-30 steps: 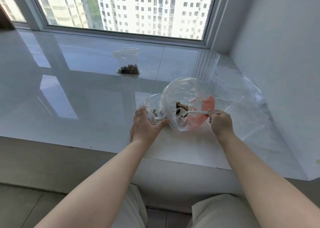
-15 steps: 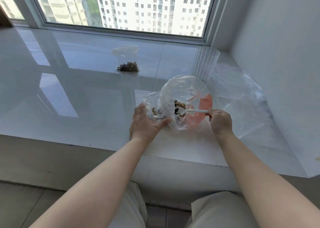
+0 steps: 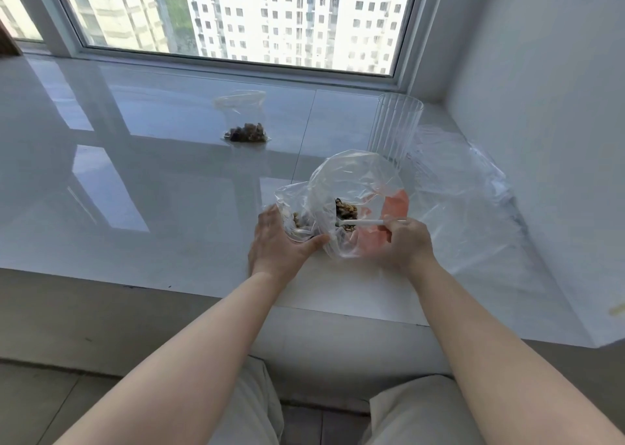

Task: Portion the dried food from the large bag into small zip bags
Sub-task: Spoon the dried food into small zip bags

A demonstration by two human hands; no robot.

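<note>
A large clear bag (image 3: 355, 177) with an orange patch stands open on the white sill and holds brown dried food (image 3: 345, 210). My right hand (image 3: 406, 241) pinches a white plastic spoon (image 3: 363, 222) whose bowl is down in the food inside that bag. Beside it on the left is a small clear zip bag (image 3: 291, 208) with a little food in it. My left hand (image 3: 280, 245) grips this small bag from the near left side, thumb along its front. A second small zip bag (image 3: 245, 120), partly filled, stands farther back.
A ribbed clear plastic cup (image 3: 394, 123) stands behind the large bag. Crumpled clear plastic sheeting (image 3: 473, 191) lies to the right against the white wall (image 3: 541, 106). The glossy sill (image 3: 135, 174) ends at a front edge just before my knees. A window runs along the back.
The spoon's bowl has dipped a little lower into the food in the large bag. Both hands stay where they were.
</note>
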